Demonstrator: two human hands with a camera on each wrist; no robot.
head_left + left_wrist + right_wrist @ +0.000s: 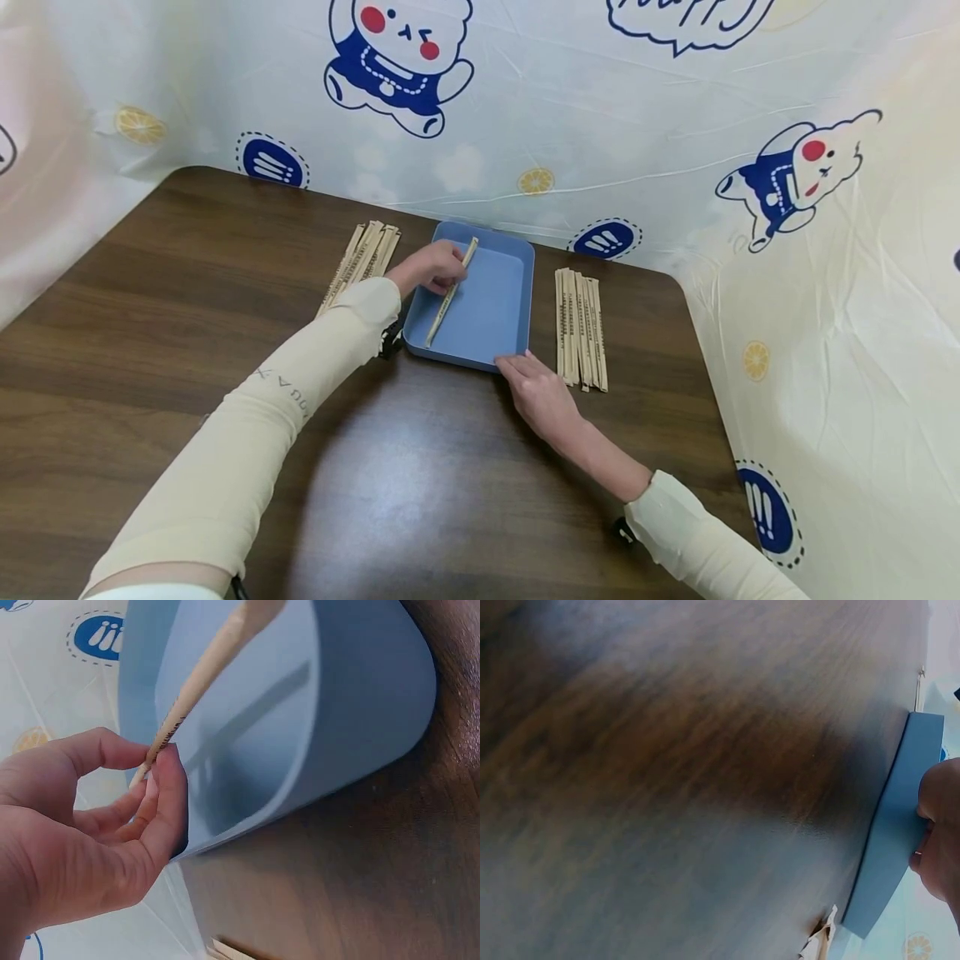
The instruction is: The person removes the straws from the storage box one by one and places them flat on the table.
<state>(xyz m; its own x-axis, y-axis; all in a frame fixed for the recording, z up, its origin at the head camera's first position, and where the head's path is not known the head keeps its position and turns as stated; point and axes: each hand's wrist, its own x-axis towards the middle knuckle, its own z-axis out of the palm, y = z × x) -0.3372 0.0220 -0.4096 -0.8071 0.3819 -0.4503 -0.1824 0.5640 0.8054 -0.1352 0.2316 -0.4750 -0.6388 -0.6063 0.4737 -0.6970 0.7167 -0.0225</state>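
My left hand is over the left side of a shallow blue tray. Between thumb and fingertips it pinches a slim tan paper-wrapped stick with dark print, which slants across the tray's left part. In the left wrist view the stick passes above the tray floor and casts a shadow on it. My right hand grips the near right corner of the tray, its fingers at the rim. In the right wrist view that hand is against the tray's outer wall.
Left of the tray lies a bundle of similar wrapped sticks, partly behind my left forearm. Another row of them lies to the right. The brown wooden table ends at a printed curtain behind and at both sides.
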